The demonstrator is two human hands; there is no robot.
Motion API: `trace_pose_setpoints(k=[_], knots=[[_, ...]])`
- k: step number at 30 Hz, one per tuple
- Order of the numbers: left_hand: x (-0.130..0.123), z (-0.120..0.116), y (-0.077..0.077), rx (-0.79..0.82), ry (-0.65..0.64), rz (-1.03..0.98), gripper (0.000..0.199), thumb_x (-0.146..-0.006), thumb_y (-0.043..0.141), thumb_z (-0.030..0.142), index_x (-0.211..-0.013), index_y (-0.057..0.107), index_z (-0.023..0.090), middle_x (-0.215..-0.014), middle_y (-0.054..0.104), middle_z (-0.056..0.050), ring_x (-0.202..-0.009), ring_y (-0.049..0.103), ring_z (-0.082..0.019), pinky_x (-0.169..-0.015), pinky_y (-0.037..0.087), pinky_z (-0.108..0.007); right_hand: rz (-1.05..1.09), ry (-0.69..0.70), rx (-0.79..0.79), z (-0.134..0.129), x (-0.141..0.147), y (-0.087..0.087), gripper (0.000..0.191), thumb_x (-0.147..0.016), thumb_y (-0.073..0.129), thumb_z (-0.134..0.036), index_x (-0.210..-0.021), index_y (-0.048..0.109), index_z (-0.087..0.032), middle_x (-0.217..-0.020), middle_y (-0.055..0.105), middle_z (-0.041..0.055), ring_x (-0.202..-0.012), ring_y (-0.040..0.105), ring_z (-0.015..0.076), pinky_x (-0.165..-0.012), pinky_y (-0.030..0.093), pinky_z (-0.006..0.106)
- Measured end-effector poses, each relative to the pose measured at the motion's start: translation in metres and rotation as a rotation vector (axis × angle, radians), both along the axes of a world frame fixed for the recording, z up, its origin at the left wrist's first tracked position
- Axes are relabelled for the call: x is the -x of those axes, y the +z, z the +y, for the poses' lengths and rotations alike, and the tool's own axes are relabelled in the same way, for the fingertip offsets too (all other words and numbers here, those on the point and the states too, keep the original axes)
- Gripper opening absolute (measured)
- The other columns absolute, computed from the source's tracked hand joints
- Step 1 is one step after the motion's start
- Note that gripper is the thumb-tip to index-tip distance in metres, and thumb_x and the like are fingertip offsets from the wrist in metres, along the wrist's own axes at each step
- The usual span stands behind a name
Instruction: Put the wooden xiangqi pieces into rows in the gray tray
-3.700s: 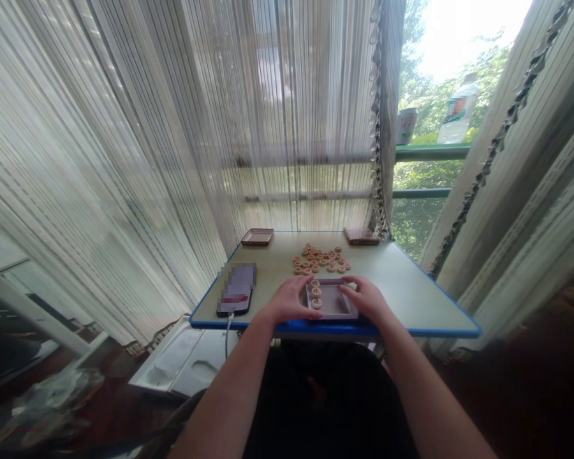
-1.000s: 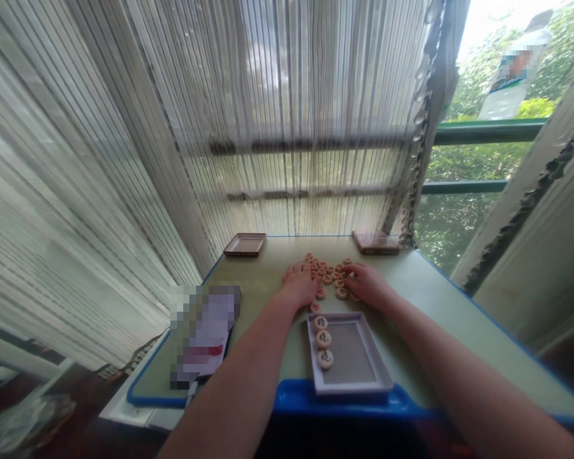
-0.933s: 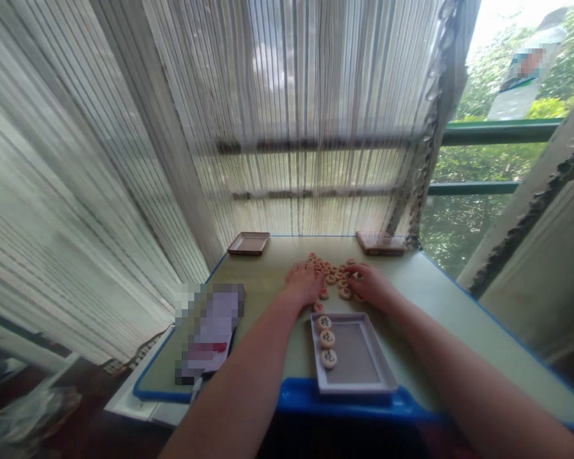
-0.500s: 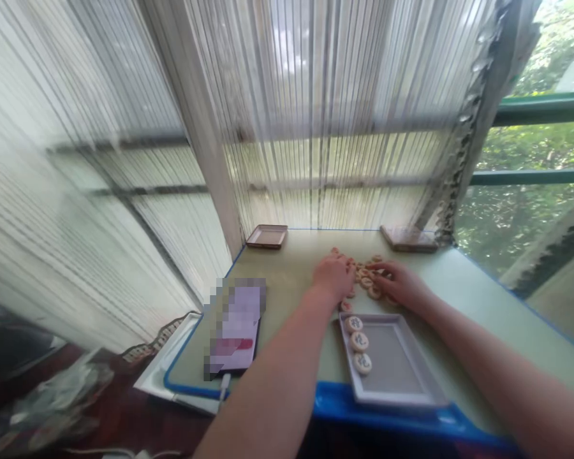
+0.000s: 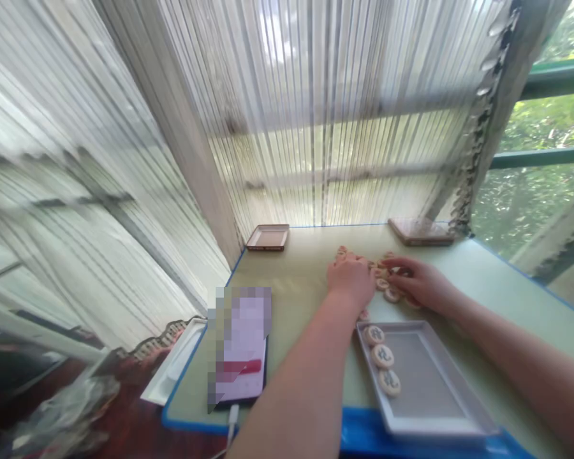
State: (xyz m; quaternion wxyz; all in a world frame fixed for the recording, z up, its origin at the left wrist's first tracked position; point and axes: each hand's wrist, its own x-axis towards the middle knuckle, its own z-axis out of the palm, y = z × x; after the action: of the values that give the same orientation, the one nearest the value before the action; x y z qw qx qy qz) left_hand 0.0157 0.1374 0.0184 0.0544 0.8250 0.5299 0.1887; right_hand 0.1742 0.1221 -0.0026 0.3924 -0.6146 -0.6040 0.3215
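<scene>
Chinese chess pieces [image 5: 381, 284], round and pale with carved characters, lie in a loose heap on the pale green table. My left hand [image 5: 351, 277] rests over the heap's left side, back up, its fingertips mostly hidden. From the right, my right hand [image 5: 423, 284] reaches in, thumb and fingers curved and apart, touching pieces at the edge. Closer to me is a shallow grey tray [image 5: 430, 376]. Three pieces with dark characters, one of them this piece [image 5: 382, 357], stand in a column along its left side. A reddish-marked piece [image 5: 363, 315] lies just beyond its rim.
A phone [image 5: 242, 357], partly blurred out, lies on the left with a white cable [image 5: 233, 417] plugged in. Another shallow tray [image 5: 268, 238] sits at the far left corner, and a flat box [image 5: 421, 231] at the far right. Sheer curtains [image 5: 316, 127] hang behind.
The camera view has shifted, so the table and tray appear lower and further right. Both hands stay at the heap, with small finger movements. The same three pieces stand in the tray.
</scene>
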Motion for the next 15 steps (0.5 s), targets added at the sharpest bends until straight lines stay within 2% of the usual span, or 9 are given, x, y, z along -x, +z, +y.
trace_pose_setpoints(k=[3, 6, 10, 15], knots=[[0.000, 0.002, 0.000, -0.002, -0.003, 0.006, 0.027, -0.084, 0.043, 0.034, -0.095, 0.063, 0.018, -0.107, 0.058, -0.011, -0.103, 0.049, -0.025, -0.087, 0.042, -0.039, 0.005, -0.024, -0.038, 0.000, 0.001, 0.004, 0.035, -0.065, 0.060, -0.028, -0.098, 0.064, -0.016, -0.052, 0.053, -0.0044, -0.033, 0.040, 0.0054, -0.030, 0.030, 0.018], [0.002, 0.005, -0.001, -0.025, -0.016, -0.025, 0.025, -0.082, 0.046, 0.029, -0.095, 0.064, 0.018, -0.103, 0.060, -0.009, -0.100, 0.051, -0.023, -0.090, 0.041, -0.036, 0.048, -0.033, -0.010, -0.001, 0.002, 0.008, 0.035, -0.065, 0.059, -0.029, -0.097, 0.063, -0.015, -0.057, 0.056, -0.0026, -0.038, 0.043, 0.0063, -0.032, 0.033, 0.018], [0.001, 0.007, 0.001, -0.042, -0.085, -0.121, 0.026, -0.080, 0.051, 0.031, -0.096, 0.067, 0.019, -0.100, 0.063, -0.008, -0.099, 0.053, -0.021, -0.093, 0.040, -0.033, 0.131, -0.067, -0.045, -0.003, 0.004, 0.013, 0.036, -0.065, 0.061, -0.032, -0.097, 0.062, -0.016, -0.070, 0.060, 0.0009, -0.050, 0.050, 0.0084, -0.040, 0.040, 0.018], [-0.002, 0.005, 0.004, 0.072, -0.214, -0.288, 0.027, -0.080, 0.053, 0.032, -0.101, 0.066, 0.023, -0.095, 0.068, -0.003, -0.091, 0.059, -0.017, -0.086, 0.045, -0.029, 0.276, -0.013, -0.093, -0.008, 0.006, 0.018, 0.045, -0.064, 0.066, -0.041, -0.100, 0.059, -0.016, -0.075, 0.062, 0.0026, -0.055, 0.053, 0.0101, -0.041, 0.039, 0.019]])
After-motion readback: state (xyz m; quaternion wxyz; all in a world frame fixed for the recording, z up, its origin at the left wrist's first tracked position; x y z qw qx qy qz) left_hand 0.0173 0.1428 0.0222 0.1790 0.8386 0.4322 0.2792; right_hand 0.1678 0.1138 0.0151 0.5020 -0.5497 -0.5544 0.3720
